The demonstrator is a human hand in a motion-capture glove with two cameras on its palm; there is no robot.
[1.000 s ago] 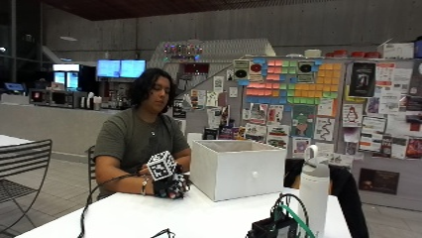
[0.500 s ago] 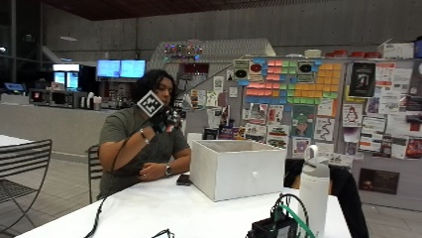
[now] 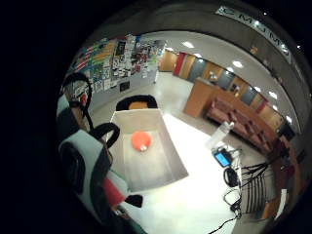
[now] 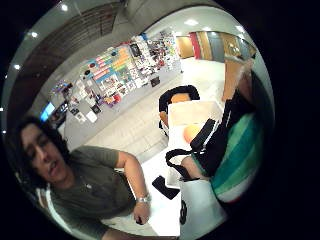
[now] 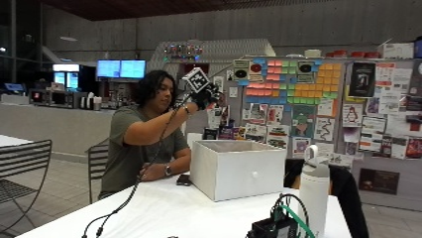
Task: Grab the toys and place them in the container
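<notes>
the black-gloved right hand (image 5: 206, 95) is up high, raised at about head level, and it hangs above the near rim of the open white box-shaped container (image 5: 238, 167) that sits on the white table (image 5: 165, 210) below it. from the outside view the fingers look curled in, but whether they hold anything can't be made out there. the thumb-side palm view brings a striped object with green, white and red bands (image 4: 237, 160) right up against the palm, filling much of that side beside the black straps; it's close to the hand, and a grip around it can't be confirmed, so whether the hand has closed on it can't be told. the same red and green colours peek out by the straps in the little-finger-side view (image 3: 113, 191). straight down under the palm, that view looks into the container (image 3: 168, 146), and there it is: a round orange toy (image 3: 141, 140) lying on the container's floor, towards the far end from the hand, apart from the walls. the orange shape shows again in the thumb-side view (image 4: 191, 132), just past the strap. below the raised arm, the person's bare left hand (image 5: 153, 172) rests on the table, a watch at its wrist, and a flat dark object (image 5: 183, 179) lies on the tabletop between that hand and the container's side. well off from the hand, on the far side of the container, a tall white bottle with a loop handle (image 5: 313, 191) stands upright on the table.
</notes>
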